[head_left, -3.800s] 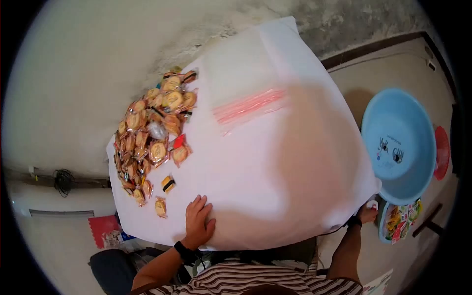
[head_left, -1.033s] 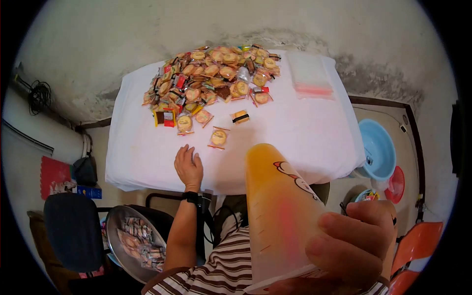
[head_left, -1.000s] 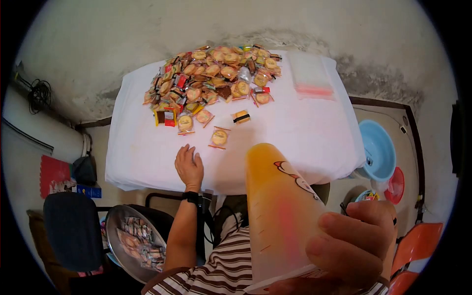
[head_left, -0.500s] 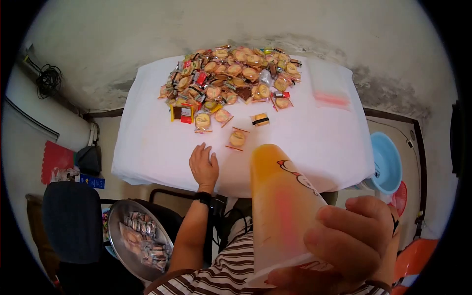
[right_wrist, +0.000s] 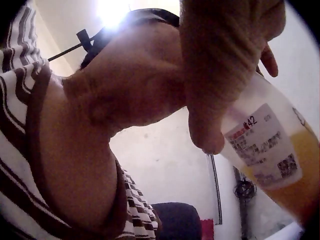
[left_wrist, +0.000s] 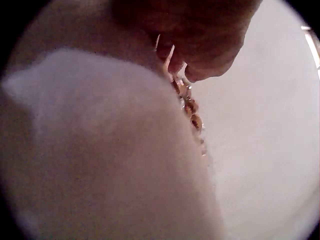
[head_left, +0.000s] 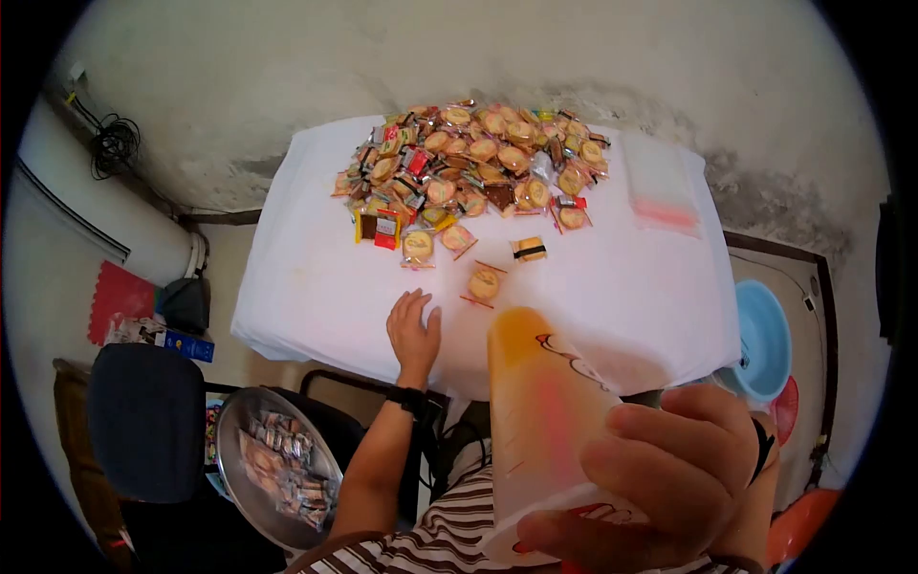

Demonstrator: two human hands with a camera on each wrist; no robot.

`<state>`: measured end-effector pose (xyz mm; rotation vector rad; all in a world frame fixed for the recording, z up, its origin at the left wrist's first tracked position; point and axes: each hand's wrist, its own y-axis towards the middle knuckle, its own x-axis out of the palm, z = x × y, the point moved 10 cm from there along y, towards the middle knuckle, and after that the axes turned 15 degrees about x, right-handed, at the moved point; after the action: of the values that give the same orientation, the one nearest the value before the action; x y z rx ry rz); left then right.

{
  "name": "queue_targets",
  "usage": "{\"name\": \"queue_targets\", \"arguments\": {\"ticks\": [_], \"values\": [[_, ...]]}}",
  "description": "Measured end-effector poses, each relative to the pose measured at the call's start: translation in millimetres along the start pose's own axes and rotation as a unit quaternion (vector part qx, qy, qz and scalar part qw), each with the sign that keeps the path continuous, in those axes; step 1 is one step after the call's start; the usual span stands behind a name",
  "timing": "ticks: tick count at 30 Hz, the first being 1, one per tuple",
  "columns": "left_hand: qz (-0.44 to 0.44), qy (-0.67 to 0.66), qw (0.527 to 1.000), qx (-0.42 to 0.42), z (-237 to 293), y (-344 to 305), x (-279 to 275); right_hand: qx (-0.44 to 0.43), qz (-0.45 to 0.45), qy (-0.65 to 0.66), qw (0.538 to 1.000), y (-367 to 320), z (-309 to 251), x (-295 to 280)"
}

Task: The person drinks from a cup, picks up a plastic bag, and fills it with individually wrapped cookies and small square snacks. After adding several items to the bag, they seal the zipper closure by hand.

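Metal bowl (head_left: 251, 505): beside dark chair (head_left: 148, 421); wrapped packets (head_left: 279, 464) inside.
Blue basin (head_left: 765, 330): far right; red tub (head_left: 787, 411) partly behind.
Black cable (head_left: 116, 148): coiled, far left.
Red mat (head_left: 121, 298): beyond dark chair, near blue box (head_left: 188, 345).
Orange seat (head_left: 801, 528): lower right, only partly showing.

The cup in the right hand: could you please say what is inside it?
Orange-yellow, apparently liquid contents show through the cup; whatever lies behind its label and the right hand is hidden.

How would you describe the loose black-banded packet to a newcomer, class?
On the white-covered table, find the heap of wrapped biscuits. Of the packets lying apart on its near side, the black-banded packet alone has a dark stripe across it.
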<state>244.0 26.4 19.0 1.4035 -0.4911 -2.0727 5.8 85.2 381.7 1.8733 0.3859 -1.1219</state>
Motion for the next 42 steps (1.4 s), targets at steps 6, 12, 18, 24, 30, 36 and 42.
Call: {"name": "queue_targets", "arguments": {"ticks": [6, 12, 18, 24, 30, 36, 42], "values": [[0.023, -0.55, 0.833, -0.058, 67, 43, -71, -0.229, 0.11, 0.111, 0.961, -2, 1, 1], [-0.062, -0.492, 0.824, 0.273, 197, 49, -174, -0.213, 0.045, 0.157, 0.963, 7, -9, 16], [-0.08, -0.437, 0.889, 0.108, 158, 33, -138, -0.098, -0.109, 0.145, 0.978, 35, -8, 67], [-0.025, -0.266, 0.961, 0.07, 87, 36, -134, -0.065, -0.18, 0.209, 0.959, 65, -1, 132], [0.125, -0.245, 0.944, -0.183, -114, 31, -114, 0.014, -0.171, 0.176, 0.969, 47, 60, 190], [0.267, -0.217, 0.923, -0.172, -222, 93, -121, 0.175, -0.22, 0.128, 0.951, -17, 148, 242], [0.268, -0.213, 0.925, -0.164, -249, 127, -106, 0.277, -0.197, 0.148, 0.929, -58, 200, 263]]}}
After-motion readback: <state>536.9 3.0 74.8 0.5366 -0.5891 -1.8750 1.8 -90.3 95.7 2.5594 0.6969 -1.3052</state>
